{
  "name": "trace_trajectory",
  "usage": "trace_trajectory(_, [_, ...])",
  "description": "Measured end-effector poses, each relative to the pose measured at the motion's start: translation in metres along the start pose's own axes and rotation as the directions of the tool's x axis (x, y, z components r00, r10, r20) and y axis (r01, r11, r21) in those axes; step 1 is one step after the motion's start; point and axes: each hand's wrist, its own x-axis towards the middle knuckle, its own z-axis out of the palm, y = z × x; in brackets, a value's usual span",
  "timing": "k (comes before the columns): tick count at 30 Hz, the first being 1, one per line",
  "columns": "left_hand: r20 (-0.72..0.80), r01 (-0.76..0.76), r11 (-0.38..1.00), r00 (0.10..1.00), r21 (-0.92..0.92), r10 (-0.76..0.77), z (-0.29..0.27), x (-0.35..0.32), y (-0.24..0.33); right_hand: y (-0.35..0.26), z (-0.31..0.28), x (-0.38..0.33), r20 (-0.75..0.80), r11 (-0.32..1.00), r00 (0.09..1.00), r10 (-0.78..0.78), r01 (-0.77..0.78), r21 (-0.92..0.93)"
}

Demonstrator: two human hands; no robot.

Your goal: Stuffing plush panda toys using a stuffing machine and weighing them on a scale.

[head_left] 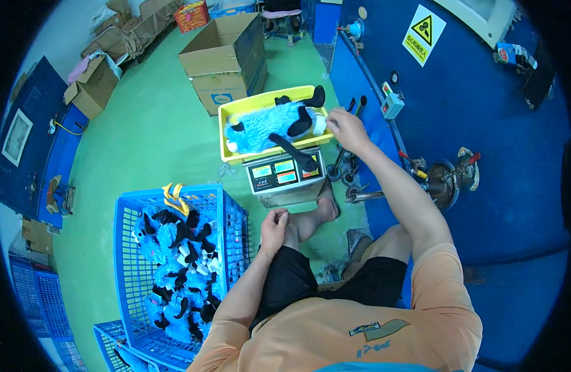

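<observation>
I see the fingers of the right hand (345,127) curled together at the right end of the blue plush toy (270,126), pinching the white part at its edge; the grasp is light, made with the fingertips, though the exact contact is too small to confirm. The arm reaches forward and fully extended from the lower right.

The left hand (274,228) rests on the person's own left knee, fingers loosely bent over it and holding nothing.

The plush toy, blue with black limbs and white patches, lies on its side in a yellow tray (231,110). One black limb hangs over the tray's near rim. The tray sits on top of a grey weighing scale (285,177) with a lit display panel facing the person; the scale stands on the green floor (155,136).

To the left of the person's knee I note a blue plastic crate (127,273) filled with more blue-and-black plush toys (180,266); a yellow strap lies over its far rim. Beyond the scale stands an open cardboard box (226,59). On the right a blue machine (484,124) carries a yellow warning sign and a small switch box.
</observation>
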Motion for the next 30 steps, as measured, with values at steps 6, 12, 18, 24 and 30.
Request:
trace_trajectory(6, [-0.085,0.189,0.915,0.969,-0.356,-0.234,-0.010,0.019,0.020,-0.010,-0.070,-0.088,0.137,0.974,0.977,0.166,-0.184,0.134])
trace_trajectory(12, [-0.277,0.010,1.000,0.961,-0.022,-0.016,-0.018,0.086,0.130,-0.015,-0.100,-0.130,0.257,0.932,0.898,0.358,-0.361,-0.036])
trace_trajectory(18, [-0.148,0.050,0.994,0.988,0.094,-0.035,-0.033,0.138,0.154,-0.018,-0.094,-0.132,0.238,0.931,0.901,0.361,-0.362,-0.041])
trace_trajectory(24, [-0.245,0.138,0.984,0.963,0.109,-0.108,-0.014,0.158,0.142,-0.014,-0.093,-0.137,0.240,0.927,0.897,0.371,-0.375,-0.029])
trace_trajectory(30, [-0.232,0.147,0.989,0.962,-0.017,-0.147,0.005,0.169,0.153,-0.019,-0.097,-0.137,0.231,0.924,0.898,0.375,-0.382,-0.016])
